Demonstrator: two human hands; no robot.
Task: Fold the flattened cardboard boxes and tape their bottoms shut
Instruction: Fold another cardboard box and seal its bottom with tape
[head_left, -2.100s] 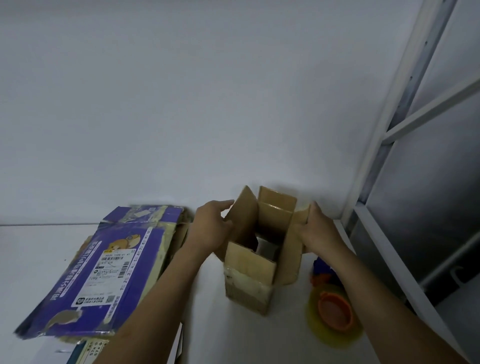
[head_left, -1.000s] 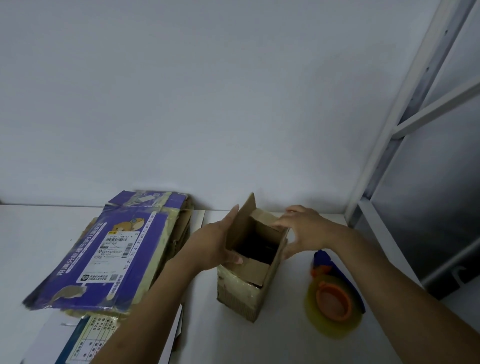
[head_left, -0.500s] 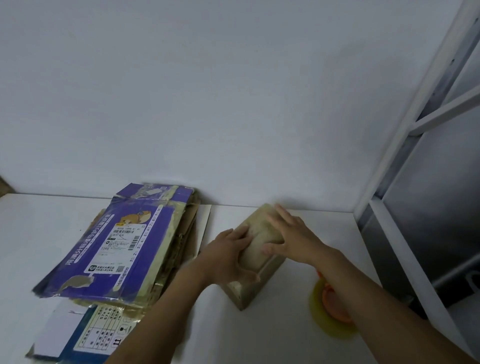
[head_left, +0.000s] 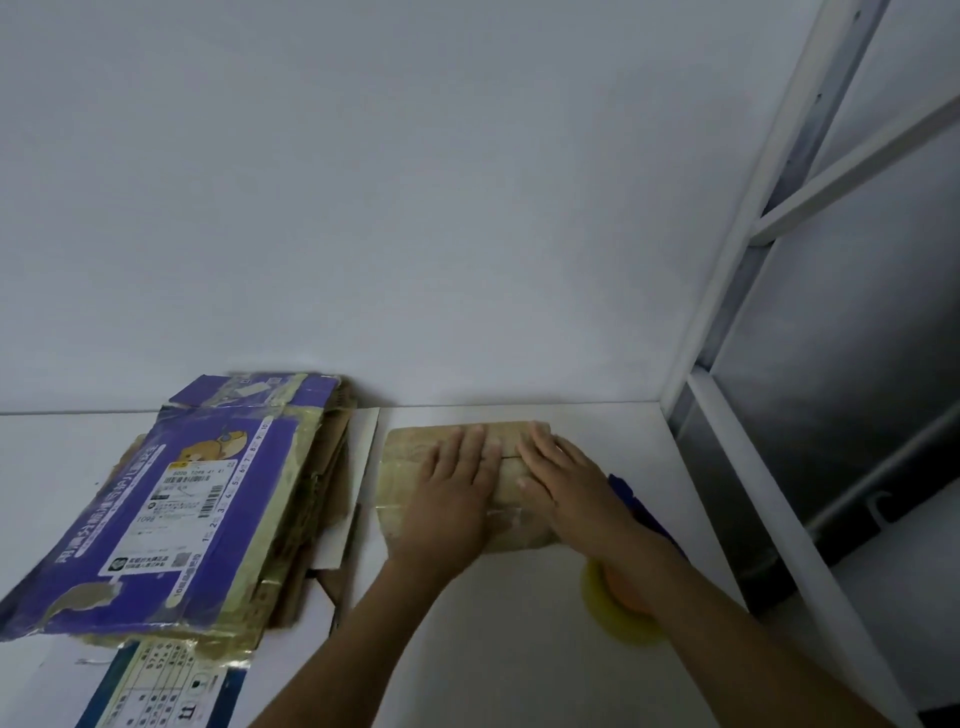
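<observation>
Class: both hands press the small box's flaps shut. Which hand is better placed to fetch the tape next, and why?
Probably the right hand: the tape dispenser lies just under that forearm, right of the small cardboard box. The left hand can keep the flaps down.

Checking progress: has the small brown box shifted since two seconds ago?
Yes. The small brown box has gone from standing open to lying flattened, still beside the purple box stack.

Both hands lay flat, palms down, on the closed flaps of a small brown box (head_left: 402, 483): left hand (head_left: 454, 499), right hand (head_left: 569, 480). A stack of flattened boxes (head_left: 171, 514) lay beside it on the white surface (head_left: 519, 649).
</observation>
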